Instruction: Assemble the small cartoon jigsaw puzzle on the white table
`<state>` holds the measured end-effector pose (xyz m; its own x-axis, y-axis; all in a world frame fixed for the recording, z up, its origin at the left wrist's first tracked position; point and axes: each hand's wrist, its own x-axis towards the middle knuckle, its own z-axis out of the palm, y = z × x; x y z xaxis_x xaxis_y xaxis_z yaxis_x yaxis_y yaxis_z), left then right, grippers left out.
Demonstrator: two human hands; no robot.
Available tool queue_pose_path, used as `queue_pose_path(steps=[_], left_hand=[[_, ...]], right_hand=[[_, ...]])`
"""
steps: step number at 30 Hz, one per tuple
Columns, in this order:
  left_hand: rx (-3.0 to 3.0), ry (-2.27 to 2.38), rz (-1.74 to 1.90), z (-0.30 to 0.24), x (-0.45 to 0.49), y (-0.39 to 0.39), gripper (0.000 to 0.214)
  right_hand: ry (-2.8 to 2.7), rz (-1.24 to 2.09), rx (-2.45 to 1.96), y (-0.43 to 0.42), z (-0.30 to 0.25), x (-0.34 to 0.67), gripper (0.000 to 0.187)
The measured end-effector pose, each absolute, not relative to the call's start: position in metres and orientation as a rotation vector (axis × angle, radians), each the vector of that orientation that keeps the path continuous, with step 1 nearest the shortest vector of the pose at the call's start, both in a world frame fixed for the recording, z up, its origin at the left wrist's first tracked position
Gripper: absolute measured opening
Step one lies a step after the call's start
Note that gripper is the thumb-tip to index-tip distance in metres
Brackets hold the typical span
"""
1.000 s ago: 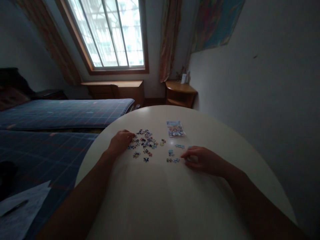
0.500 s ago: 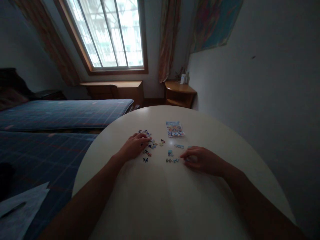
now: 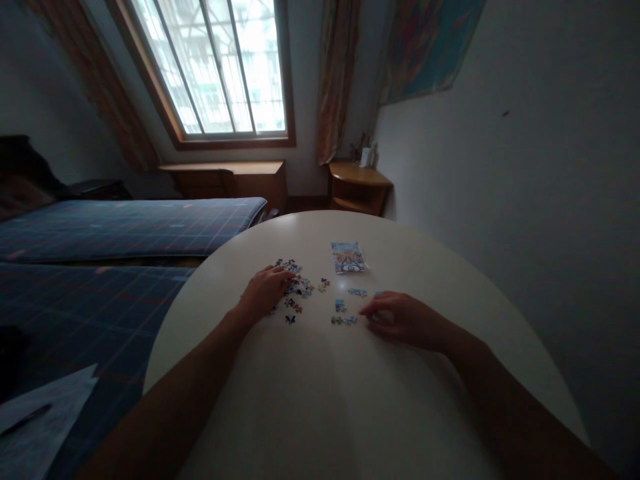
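Note:
A heap of small colourful puzzle pieces (image 3: pixel 299 287) lies on a round white table (image 3: pixel 320 400). My left hand (image 3: pixel 263 292) rests on the left part of the heap, fingers curled down onto the pieces. My right hand (image 3: pixel 400 317) lies to the right, fingers bent with the tips at a few joined blue pieces (image 3: pixel 345 320). Two more loose blue pieces (image 3: pixel 358 292) sit just beyond. A small picture card (image 3: pixel 349 257) lies farther back. What, if anything, either hand pinches is too small to make out.
A bed with a blue checked cover (image 3: pixel 100 233) runs along the left. White paper (image 3: pixel 40 427) lies at the lower left. A wooden corner shelf (image 3: pixel 357 183) and a low wooden cabinet (image 3: pixel 225 177) stand under the window. A wall is close on the right.
My left hand slid right from the heap's left edge onto the pieces, then drew back slightly. My right hand has stayed put by the blue pieces.

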<state>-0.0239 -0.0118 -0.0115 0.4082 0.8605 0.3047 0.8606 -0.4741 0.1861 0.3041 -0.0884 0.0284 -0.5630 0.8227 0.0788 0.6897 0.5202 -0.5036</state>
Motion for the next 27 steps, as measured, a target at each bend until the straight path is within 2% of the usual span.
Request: queue_pose_path(steps=[15, 20, 27], left_hand=[[-2.762, -1.435, -0.58, -0.011, -0.012, -0.022, 0.039], [-2.736, -1.434, -0.692, -0.009, -0.019, -0.019, 0.03], [-2.787, -1.391, -0.612, -0.005, -0.011, -0.021, 0.018]], right_hand=[[-2.453, 0.616, -1.263, -0.089, 0.028, 0.304, 0.022], [-2.451, 0.6, -1.283, -0.089, 0.029, 0.303, 0.023], [-2.457, 0.61, -1.289, -0.089, 0.028, 0.304, 0.023]])
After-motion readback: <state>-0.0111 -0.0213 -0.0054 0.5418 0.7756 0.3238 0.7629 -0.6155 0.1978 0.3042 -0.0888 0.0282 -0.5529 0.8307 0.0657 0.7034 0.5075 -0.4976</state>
